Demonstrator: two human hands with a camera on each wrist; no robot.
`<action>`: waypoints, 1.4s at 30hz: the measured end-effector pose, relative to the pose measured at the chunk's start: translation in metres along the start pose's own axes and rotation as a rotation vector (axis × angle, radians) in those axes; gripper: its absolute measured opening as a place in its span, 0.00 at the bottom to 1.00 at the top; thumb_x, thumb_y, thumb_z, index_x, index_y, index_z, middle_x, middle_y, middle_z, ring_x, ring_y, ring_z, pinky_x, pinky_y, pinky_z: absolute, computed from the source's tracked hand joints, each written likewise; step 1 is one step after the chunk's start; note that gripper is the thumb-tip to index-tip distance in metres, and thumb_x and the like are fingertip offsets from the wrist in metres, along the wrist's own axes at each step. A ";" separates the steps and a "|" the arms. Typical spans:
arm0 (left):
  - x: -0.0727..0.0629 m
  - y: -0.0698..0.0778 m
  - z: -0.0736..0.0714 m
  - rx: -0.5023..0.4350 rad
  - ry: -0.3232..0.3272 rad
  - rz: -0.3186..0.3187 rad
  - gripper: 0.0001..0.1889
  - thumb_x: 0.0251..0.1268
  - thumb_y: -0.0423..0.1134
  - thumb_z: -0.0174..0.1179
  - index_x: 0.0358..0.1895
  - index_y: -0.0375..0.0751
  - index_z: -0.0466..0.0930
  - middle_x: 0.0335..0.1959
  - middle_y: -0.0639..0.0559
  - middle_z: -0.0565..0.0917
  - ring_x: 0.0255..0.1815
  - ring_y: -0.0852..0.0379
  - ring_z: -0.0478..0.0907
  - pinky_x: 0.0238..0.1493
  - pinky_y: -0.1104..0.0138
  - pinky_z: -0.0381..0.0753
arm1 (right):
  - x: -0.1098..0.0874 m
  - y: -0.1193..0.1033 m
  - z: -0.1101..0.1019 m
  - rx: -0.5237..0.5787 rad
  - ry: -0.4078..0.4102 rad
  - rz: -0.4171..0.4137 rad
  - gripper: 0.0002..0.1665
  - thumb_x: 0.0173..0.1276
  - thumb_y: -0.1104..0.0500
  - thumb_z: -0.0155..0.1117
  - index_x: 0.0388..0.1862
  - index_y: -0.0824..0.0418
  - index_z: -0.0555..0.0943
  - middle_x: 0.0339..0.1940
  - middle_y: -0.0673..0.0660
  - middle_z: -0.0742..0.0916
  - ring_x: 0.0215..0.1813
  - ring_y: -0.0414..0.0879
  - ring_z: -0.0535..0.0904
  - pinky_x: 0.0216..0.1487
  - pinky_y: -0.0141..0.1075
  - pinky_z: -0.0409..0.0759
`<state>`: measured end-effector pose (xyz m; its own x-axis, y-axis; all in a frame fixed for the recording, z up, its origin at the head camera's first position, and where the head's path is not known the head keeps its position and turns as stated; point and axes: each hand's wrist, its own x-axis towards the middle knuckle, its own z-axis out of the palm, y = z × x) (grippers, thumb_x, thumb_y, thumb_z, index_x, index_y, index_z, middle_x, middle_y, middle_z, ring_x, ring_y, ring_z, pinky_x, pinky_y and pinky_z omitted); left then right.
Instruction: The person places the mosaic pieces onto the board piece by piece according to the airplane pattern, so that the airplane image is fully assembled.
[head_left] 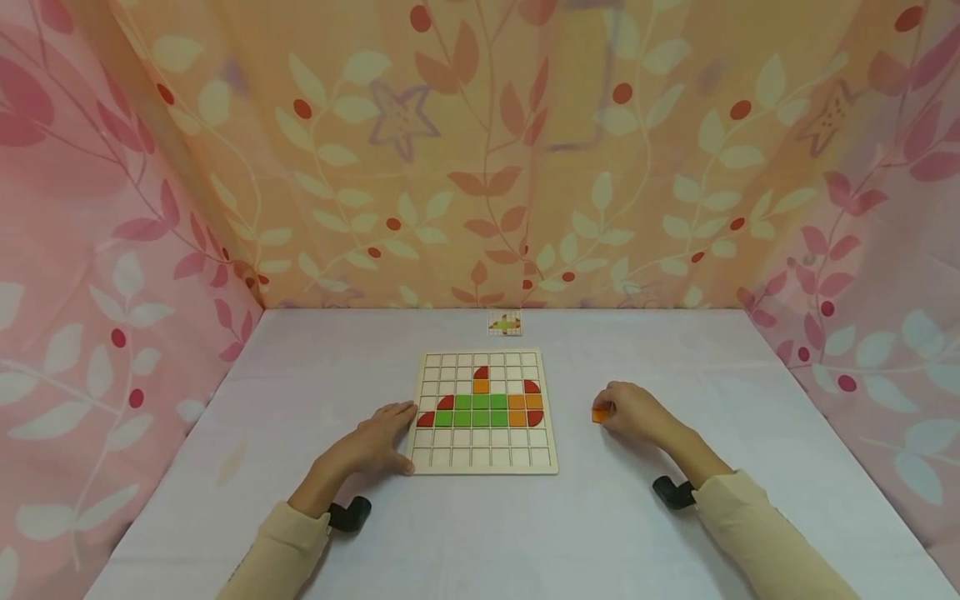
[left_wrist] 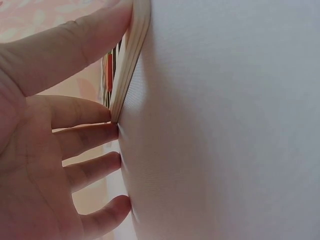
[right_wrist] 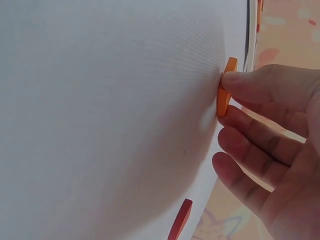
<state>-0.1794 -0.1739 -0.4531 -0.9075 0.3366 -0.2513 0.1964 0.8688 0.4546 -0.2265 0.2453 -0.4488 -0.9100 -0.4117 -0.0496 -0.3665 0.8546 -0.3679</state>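
Observation:
My left hand (head_left: 378, 437) rests at the left edge of a square wooden grid board (head_left: 480, 457), thumb and fingertips touching its rim. Its fingers are spread and nearly straight in the left wrist view. Green, orange and red tiles lie in the board's cells. The red ones are quarter-round. Right of the board, my right hand (head_left: 633, 412) pinches an orange square tile (right_wrist: 227, 95) close over the white cloth, thumb on its face. A red tile (right_wrist: 181, 220) lies on the cloth near this hand in the right wrist view; the head view does not show it.
Behind the board lies a small pattern card (head_left: 506, 323) with a similar coloured picture. White cloth (head_left: 300, 358) covers the table. Floral curtains (head_left: 480, 167) close off the back and both sides. Black wrist mounts (head_left: 350, 514) sit at both cuffs.

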 end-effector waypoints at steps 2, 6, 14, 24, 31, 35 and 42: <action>0.000 0.000 -0.001 -0.005 -0.001 -0.004 0.50 0.47 0.41 0.76 0.74 0.34 0.58 0.76 0.38 0.60 0.78 0.37 0.52 0.71 0.37 0.56 | 0.001 0.000 -0.001 -0.004 0.004 -0.005 0.11 0.51 0.69 0.70 0.36 0.64 0.86 0.32 0.51 0.84 0.36 0.45 0.78 0.45 0.44 0.80; 0.001 0.000 -0.002 -0.003 0.002 -0.006 0.50 0.47 0.41 0.75 0.74 0.34 0.58 0.77 0.39 0.59 0.78 0.37 0.52 0.71 0.37 0.56 | 0.002 0.001 -0.001 -0.009 0.010 -0.015 0.11 0.51 0.69 0.70 0.36 0.64 0.86 0.31 0.52 0.84 0.36 0.45 0.78 0.44 0.44 0.80; -0.001 0.002 -0.002 -0.010 -0.004 0.006 0.50 0.46 0.40 0.76 0.73 0.32 0.59 0.76 0.37 0.60 0.77 0.35 0.53 0.70 0.37 0.56 | 0.002 0.002 0.001 -0.010 -0.001 0.004 0.12 0.50 0.69 0.69 0.36 0.64 0.86 0.32 0.51 0.84 0.35 0.44 0.77 0.43 0.42 0.79; -0.002 0.003 -0.003 -0.013 -0.007 -0.008 0.50 0.45 0.41 0.76 0.73 0.33 0.59 0.76 0.38 0.60 0.77 0.35 0.53 0.70 0.36 0.56 | 0.003 -0.003 0.002 -0.017 -0.007 -0.004 0.12 0.51 0.69 0.69 0.37 0.64 0.86 0.33 0.52 0.84 0.36 0.45 0.77 0.44 0.43 0.80; 0.000 0.003 -0.003 0.003 -0.002 -0.014 0.50 0.46 0.42 0.76 0.74 0.34 0.59 0.76 0.38 0.60 0.77 0.37 0.53 0.70 0.36 0.56 | 0.010 -0.021 0.004 0.026 -0.007 -0.037 0.11 0.53 0.66 0.70 0.38 0.62 0.86 0.33 0.51 0.84 0.37 0.44 0.74 0.42 0.38 0.76; 0.001 0.003 -0.002 -0.003 0.005 -0.015 0.50 0.46 0.41 0.76 0.73 0.34 0.59 0.76 0.38 0.61 0.77 0.37 0.53 0.70 0.36 0.57 | 0.015 -0.038 0.007 0.044 0.001 -0.046 0.10 0.56 0.63 0.72 0.39 0.60 0.87 0.33 0.50 0.83 0.38 0.43 0.73 0.42 0.37 0.75; 0.000 0.001 0.001 -0.032 0.010 -0.017 0.50 0.45 0.41 0.77 0.73 0.34 0.60 0.76 0.39 0.61 0.77 0.37 0.53 0.71 0.38 0.56 | 0.025 -0.068 0.013 0.053 -0.006 -0.092 0.11 0.57 0.60 0.73 0.40 0.58 0.87 0.35 0.50 0.83 0.40 0.44 0.73 0.44 0.37 0.75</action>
<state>-0.1785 -0.1726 -0.4535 -0.9145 0.3177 -0.2507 0.1685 0.8622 0.4778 -0.2219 0.1721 -0.4374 -0.8715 -0.4900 -0.0186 -0.4380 0.7950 -0.4196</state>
